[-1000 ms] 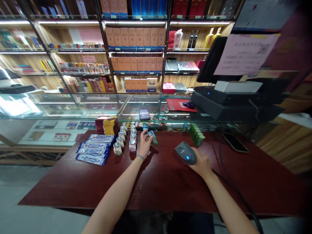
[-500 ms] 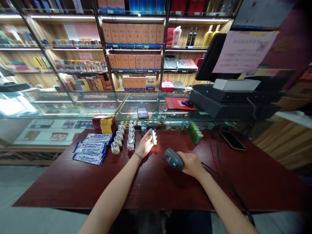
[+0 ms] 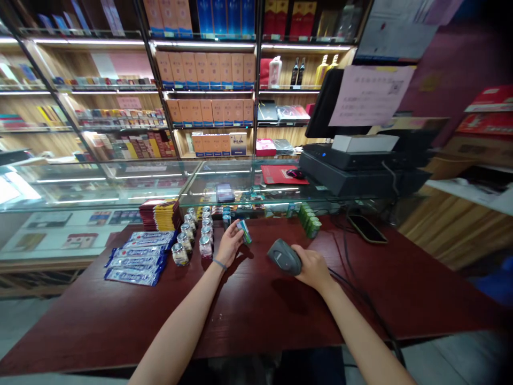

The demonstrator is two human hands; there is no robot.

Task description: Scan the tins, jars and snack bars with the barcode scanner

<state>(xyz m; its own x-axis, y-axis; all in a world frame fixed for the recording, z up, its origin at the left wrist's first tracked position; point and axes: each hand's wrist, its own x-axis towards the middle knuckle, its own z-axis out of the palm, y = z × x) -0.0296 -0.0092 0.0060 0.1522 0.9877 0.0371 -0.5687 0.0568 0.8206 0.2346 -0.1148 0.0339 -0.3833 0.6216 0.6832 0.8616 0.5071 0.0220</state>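
The left hand [image 3: 230, 247] pinches a small blue, white and green box [image 3: 243, 232] above the dark-red wooden table [image 3: 248, 321], more of its face showing now. Rightward, a grey plastic scanner [image 3: 285, 258], its blue light gone out, sits gripped in the right hand [image 3: 315, 269]; that scan looks finished.

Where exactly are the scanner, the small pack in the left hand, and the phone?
Scanner [image 3: 285, 256], head view: top of its grey housing.
Small pack [image 3: 245, 232], head view: its printed side.
Phone [image 3: 367, 229], head view: middle of its dark screen.
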